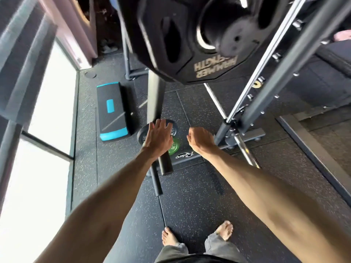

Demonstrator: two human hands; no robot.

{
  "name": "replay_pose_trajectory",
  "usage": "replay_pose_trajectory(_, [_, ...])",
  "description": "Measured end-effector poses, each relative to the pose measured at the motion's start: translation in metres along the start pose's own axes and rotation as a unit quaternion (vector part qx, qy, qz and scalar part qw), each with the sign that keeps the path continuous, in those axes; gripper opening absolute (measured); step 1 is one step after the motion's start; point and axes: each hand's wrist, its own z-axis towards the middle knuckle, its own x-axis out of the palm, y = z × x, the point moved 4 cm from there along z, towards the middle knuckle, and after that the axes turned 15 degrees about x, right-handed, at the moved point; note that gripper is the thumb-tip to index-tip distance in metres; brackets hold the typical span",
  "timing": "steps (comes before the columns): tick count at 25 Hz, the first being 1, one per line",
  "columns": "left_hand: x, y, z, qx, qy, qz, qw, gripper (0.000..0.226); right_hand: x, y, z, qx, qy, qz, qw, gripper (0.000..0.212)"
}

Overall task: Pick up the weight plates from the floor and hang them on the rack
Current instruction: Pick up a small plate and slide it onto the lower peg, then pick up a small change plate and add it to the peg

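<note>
The rack already carries a big black plate up on a peg, out of the walkway, its "HAMMER STRENGTH" lettering reading upside down from here. Down by the rack's foot, which bears a "Relax" badge, a small black plate and a green plate wait, their lettering half hidden. Both arms stretch toward them, the left hand flat-fingered and the right hand loosely curled, neither grasping anything.
</note>
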Motion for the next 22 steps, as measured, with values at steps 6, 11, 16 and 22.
replay_pose_trajectory(6, [-0.004,-0.12,0.092,0.097,0.095,-0.138,0.981,0.023,-0.03,-0.115,-0.011,0.069,-0.003,0.043,0.997,0.022])
replay_pose_trajectory(11, [0.041,-0.273,0.146,0.182,0.314,-0.194,0.911,0.031,-0.038,-0.294,-0.043,0.189,0.012,0.079,0.979,0.025])
replay_pose_trajectory(16, [0.068,-0.426,0.196,0.236,0.389,-0.211,0.865,0.032,-0.043,-0.463,-0.077,0.308,0.042,0.122,0.943,0.025])
replay_pose_trajectory(22, [0.067,-0.552,0.264,0.304,0.337,-0.228,0.861,0.028,-0.042,-0.585,-0.087,0.371,0.069,0.142,0.915,0.036])
